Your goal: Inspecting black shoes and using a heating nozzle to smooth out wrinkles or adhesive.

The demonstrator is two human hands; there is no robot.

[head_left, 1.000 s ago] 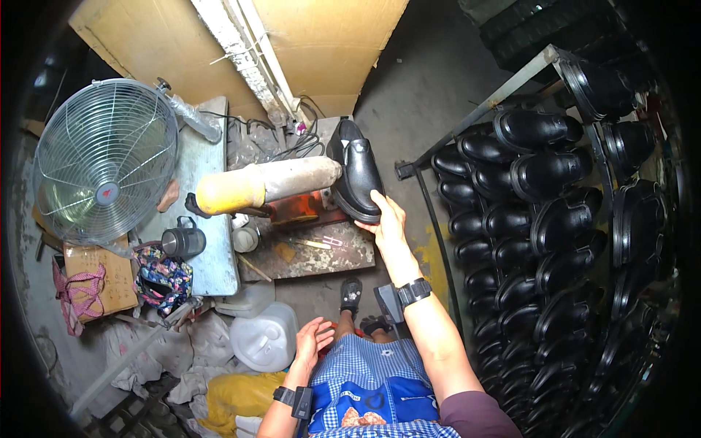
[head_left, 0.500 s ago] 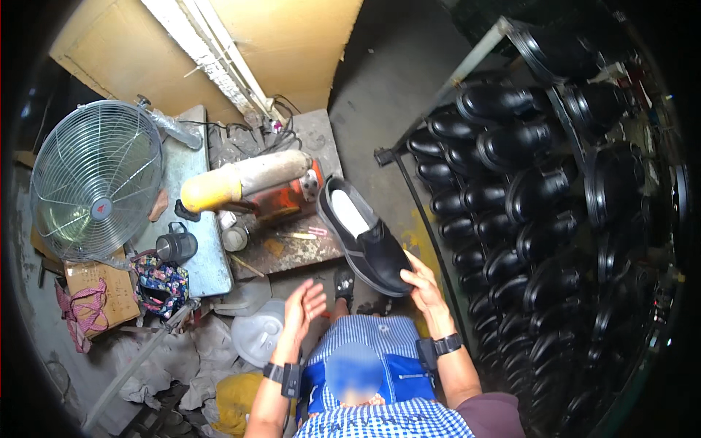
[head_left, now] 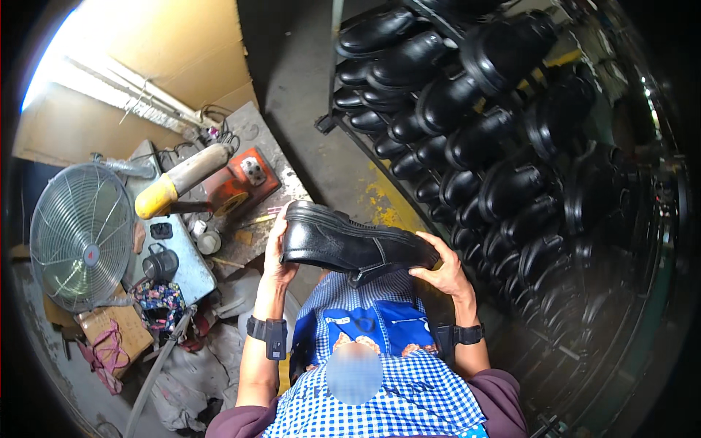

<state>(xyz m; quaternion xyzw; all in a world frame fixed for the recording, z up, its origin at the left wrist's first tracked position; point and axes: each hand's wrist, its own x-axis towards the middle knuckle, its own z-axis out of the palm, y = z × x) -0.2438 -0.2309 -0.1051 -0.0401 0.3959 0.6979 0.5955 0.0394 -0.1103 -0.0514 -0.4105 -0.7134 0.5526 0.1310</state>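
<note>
A black slip-on shoe (head_left: 336,244) is held sideways in front of my apron, its side turned up and its length running left to right. My left hand (head_left: 276,255) is closed round the shoe's left end, with some fingers hidden behind it. At the right end, my right hand (head_left: 447,271) grips with the thumb on the near side and the fingers over the far side. Below the shoe is my blue checked apron (head_left: 365,303).
At right, a rack (head_left: 387,157) bears rows of black shoes (head_left: 475,139). To the left stand an orange machine (head_left: 241,179) with a yellow-ended pipe (head_left: 171,186), a wire fan (head_left: 84,241), a mug (head_left: 161,264) on a pale table (head_left: 191,271), and a cardboard box (head_left: 135,339).
The shoe has been turned from upright to its side and brought nearer my body. My left hand, empty before, has taken hold of its left end. The view has swung right toward the rack.
</note>
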